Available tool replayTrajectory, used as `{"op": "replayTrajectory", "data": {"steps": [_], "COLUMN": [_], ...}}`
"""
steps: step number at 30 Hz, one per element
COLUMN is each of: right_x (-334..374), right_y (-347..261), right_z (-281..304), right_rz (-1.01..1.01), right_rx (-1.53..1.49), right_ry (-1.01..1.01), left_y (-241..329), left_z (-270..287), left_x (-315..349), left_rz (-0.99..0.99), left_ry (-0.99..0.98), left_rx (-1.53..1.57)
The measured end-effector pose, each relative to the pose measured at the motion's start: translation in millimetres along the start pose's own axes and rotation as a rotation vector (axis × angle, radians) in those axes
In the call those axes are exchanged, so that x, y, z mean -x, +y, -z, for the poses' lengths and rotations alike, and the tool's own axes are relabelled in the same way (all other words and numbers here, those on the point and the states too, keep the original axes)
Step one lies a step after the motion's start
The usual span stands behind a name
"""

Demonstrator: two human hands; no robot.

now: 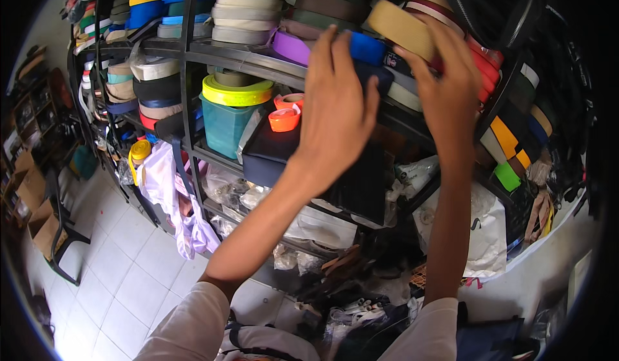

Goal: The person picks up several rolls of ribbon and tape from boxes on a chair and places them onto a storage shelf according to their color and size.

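My right hand [448, 70] grips a tan roll of webbing [401, 29] between thumb and fingers, tilted in front of the upper shelf. My left hand [336, 100] is raised to its left, fingers stretched upward and thumb apart, against the rolls on the shelf edge. Beside its fingers are a bright blue roll [367, 49] and a dark navy roll [375, 77]. A purple roll [291, 48] lies just left of that hand. Whether the left fingertips press on a roll is hard to see. Behind the tan roll, a stack with a tan and maroon top [429, 0] is partly covered.
Black metal shelving [248, 58] holds several stacked rolls. Below are a teal bin [227, 125] with a neon yellow roll [237, 91], and small orange rolls [284, 120] on a dark box [271, 151]. Lilac cloth [171, 180] hangs at left; a chair [61, 238] stands on white tiles.
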State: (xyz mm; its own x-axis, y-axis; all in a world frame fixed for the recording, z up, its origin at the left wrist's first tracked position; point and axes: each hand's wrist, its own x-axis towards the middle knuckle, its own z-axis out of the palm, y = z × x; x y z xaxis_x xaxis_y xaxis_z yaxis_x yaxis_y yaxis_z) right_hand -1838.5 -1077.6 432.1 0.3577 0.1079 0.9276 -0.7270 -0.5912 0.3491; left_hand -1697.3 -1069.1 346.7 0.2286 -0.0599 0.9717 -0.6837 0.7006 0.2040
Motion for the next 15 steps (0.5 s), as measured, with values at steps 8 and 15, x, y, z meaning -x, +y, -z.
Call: {"op": "replayTrajectory", "data": {"steps": [8, 15], "right_x": [-15.9, -14.0], "right_y": [-3.6, 7.8], "right_z": [-54.7, -59.0], "right_rz": [-0.069, -0.105], "right_rx": [0.129, -0.025], "right_ry": [-0.235, -0.285], "left_y": [-47.6, -56.3], "left_z": [-12.4, -25.8], "left_x": [-34.3, -29.8], "left_rz": [0.070, 0.125], "left_ry": [-0.213, -0.187], "left_rx": [0.212, 0.218]}}
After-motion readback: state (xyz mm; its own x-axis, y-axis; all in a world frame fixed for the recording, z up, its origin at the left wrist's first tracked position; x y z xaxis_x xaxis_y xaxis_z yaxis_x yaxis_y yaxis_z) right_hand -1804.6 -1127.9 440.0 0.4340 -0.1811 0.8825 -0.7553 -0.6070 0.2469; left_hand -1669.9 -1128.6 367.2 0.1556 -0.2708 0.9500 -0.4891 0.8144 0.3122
